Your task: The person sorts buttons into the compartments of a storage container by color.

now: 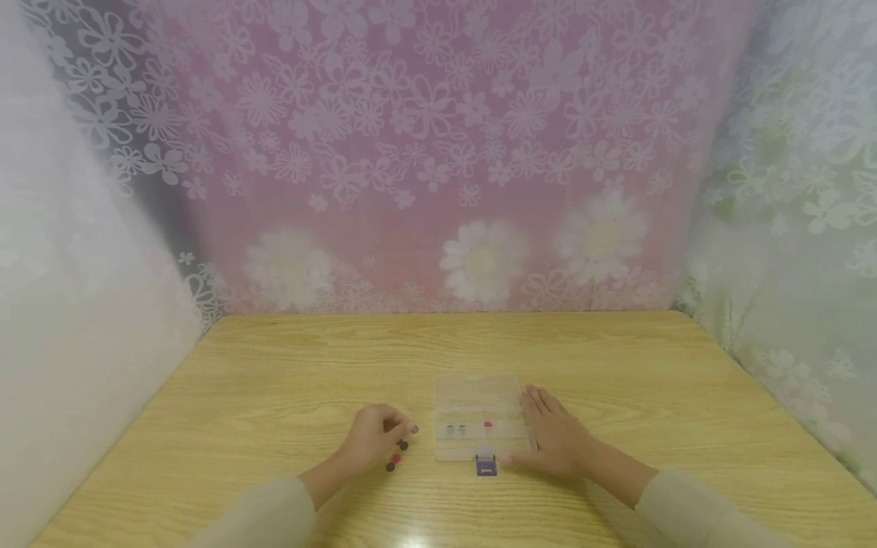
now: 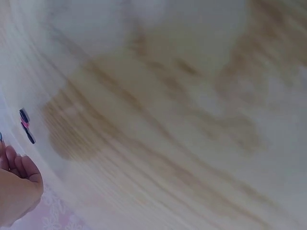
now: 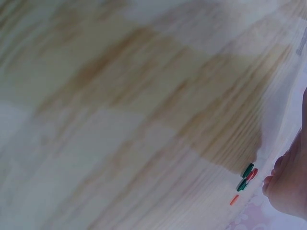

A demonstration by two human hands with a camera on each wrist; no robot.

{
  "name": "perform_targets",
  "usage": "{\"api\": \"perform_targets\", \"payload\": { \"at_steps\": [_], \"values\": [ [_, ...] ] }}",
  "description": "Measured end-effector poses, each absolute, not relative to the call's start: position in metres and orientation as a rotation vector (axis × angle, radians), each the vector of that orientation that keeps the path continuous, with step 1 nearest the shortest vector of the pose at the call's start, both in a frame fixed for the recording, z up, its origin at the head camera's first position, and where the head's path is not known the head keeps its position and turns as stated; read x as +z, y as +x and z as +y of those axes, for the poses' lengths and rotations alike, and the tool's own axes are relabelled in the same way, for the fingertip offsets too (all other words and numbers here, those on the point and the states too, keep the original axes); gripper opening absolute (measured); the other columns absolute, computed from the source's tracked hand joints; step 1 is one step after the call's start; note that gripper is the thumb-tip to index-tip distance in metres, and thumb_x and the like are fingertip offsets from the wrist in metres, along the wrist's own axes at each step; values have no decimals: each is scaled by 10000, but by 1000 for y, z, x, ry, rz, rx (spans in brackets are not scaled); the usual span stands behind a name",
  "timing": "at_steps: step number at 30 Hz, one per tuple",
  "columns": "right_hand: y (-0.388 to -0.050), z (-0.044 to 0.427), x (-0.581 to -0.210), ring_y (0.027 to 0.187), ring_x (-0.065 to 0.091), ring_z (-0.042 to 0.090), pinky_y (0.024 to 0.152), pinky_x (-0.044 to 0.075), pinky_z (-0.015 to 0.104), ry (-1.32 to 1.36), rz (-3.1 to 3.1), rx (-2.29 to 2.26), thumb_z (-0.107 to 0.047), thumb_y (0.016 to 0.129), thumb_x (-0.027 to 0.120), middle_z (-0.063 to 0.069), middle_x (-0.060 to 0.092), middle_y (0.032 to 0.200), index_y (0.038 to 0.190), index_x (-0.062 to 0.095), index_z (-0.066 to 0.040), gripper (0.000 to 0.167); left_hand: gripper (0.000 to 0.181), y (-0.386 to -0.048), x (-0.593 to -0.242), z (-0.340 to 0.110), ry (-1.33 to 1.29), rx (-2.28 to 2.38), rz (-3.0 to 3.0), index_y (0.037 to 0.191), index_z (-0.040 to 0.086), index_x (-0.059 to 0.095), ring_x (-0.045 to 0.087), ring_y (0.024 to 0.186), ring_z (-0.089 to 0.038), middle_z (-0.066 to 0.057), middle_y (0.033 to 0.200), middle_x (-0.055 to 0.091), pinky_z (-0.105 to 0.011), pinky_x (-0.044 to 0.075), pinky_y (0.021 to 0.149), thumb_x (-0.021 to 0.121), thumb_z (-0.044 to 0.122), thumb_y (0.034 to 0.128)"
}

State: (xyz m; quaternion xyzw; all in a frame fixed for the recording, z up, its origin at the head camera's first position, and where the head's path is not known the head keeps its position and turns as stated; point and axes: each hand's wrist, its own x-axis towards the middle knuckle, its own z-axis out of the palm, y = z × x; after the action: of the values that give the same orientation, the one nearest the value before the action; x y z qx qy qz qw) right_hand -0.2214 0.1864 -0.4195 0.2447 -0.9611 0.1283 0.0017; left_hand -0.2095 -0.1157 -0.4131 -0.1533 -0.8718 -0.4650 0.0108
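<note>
1. Here is the small grey disc, right at the fingertips of the left hand, poking out past them on the side facing the clear box, just short of its left wall.
2. Thumb and fingers of that left hand are pinching the disc between their tips, and the hand is low over the table.
3. Just nearer the person than those fingertips lies a dark disc; nearer still, a red disc sits next to another dark disc.
4. Across in the clear box, two grey discs sit side by side towards the left, with a single red one around the middle.
5. The right hand rests along the box's right wall, fingers straight and close together, thumb spread towards the near corner beside the purple latch.
6. Farther out, light sleeves cover both forearms, and a pink floral curtain hangs behind the table.
</note>
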Motion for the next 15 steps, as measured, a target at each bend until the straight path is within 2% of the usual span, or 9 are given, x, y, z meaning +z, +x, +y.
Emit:
{"api": "perform_targets", "payload": {
  "at_steps": [12, 15],
  "values": [
    [-220, 186, -415, 1375, 176, 471, 1105, 224, 567, 765, -3029, 411, -690, 776, 536, 316, 174, 1487, 1434, 165, 94, 1089, 134, -218, -412, -102, -538, -1480, -2673, 840, -34, 669, 470, 516, -42, -133, 787, 662, -153, 431, 504, 608, 79, 879],
    [-219, 186, -415, 1376, 173, 470, 1106, 223, 567, 768, -3035, 416, -688, 779, 534, 315, 171, 1489, 1435, 161, 95, 1087, 132, -218, -412, -99, -546, -1461, -2668, 828, -26, 673, 470, 561, -38, -131, 798, 671, -153, 430, 533, 613, 82, 876]
  ]
}}
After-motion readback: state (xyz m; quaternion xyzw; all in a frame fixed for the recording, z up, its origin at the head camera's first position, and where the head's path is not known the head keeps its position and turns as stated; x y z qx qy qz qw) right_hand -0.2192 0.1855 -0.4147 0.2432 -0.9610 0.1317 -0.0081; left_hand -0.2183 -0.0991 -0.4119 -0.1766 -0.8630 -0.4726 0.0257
